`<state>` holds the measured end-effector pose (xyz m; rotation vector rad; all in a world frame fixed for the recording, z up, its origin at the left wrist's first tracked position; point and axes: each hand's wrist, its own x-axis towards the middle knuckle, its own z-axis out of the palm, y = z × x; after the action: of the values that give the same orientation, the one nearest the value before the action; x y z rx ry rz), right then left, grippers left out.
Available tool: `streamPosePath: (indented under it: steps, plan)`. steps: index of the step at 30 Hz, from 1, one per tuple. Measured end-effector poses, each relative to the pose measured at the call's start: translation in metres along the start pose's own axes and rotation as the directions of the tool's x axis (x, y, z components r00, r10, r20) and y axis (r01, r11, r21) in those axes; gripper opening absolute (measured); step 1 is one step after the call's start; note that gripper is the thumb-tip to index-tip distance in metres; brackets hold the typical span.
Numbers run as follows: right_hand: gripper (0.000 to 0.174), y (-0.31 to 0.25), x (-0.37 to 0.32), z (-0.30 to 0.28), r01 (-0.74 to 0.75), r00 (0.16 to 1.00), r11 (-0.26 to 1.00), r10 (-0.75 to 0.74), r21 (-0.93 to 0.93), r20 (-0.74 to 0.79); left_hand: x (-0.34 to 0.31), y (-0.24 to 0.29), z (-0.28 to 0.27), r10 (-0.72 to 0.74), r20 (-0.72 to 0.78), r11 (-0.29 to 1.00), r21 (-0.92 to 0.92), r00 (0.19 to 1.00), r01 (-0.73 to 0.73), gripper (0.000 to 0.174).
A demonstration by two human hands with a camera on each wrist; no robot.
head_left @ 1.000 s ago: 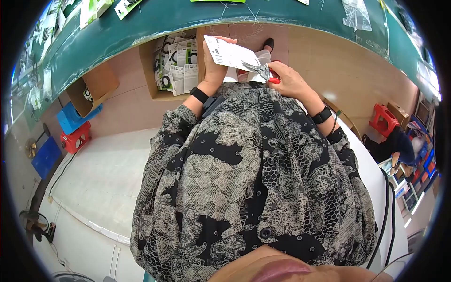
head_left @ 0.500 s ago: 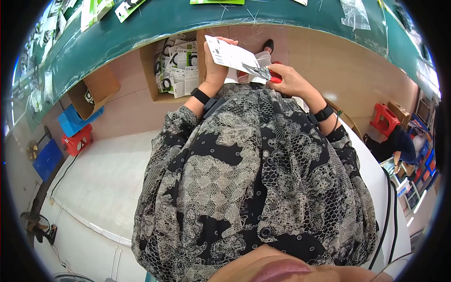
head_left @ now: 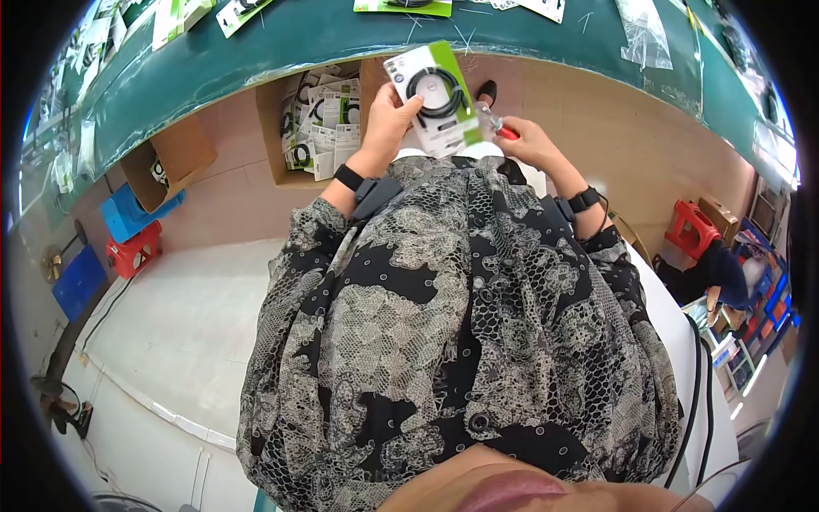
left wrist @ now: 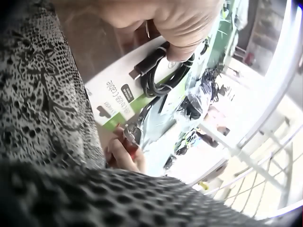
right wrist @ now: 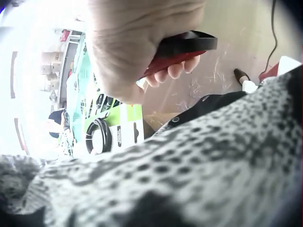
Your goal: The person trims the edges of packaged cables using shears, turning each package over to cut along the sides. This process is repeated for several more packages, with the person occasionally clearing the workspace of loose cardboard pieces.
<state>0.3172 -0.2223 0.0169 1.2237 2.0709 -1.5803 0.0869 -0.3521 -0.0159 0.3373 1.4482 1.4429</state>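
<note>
My left hand (head_left: 390, 126) holds a white and green cable card (head_left: 432, 90) by its left edge, thumb on the front. A coiled black cable (left wrist: 154, 78) is fastened to the card's face, and "USB-C Cable" is printed beside it in the left wrist view. In my right hand (head_left: 533, 142) is a pair of pliers (head_left: 508, 133) with red handles, gripped just right of the card's lower green edge. The metal head of the pliers overlaps that edge in the left wrist view. The right wrist view shows my fingers curled round the red handle (right wrist: 165, 64).
Ahead is a green-topped table (head_left: 546, 43) with more carded cables (head_left: 405, 7) and a clear plastic bag (head_left: 644, 34). Below it, a cardboard box (head_left: 269, 128) holds many cable cards. Red stools (head_left: 691, 226) stand on both sides. Another person (head_left: 712, 269) is at far right.
The card was held with its white printed back up and the pliers' head against it. Now it is turned, cable side up and more upright, and the pliers have drawn back to the right.
</note>
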Motion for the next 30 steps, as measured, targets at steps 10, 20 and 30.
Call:
streamPosePath:
  steps: [10, 20, 30]
  plan:
    - [0.041, -0.071, -0.016, -0.003, 0.226, 0.823, 0.812, -0.455, -0.537, -0.341, -0.014, 0.018, 0.011, 0.115, 0.089, 0.957, -0.277, 0.989, -0.086, 0.035]
    - [0.041, -0.085, -0.008, -0.009, 0.191, 0.821, 0.779, -0.460, -0.597, -0.339, -0.015, 0.014, 0.004, 0.213, 0.108, 0.976, -0.071, 0.971, -0.206, 0.033]
    - [0.039, -0.088, -0.013, -0.022, 0.151, 0.892, 0.784, -0.371, -0.602, -0.260, -0.014, 0.044, 0.002, 0.614, 0.260, 0.537, 0.555, 0.745, -0.635, 0.040]
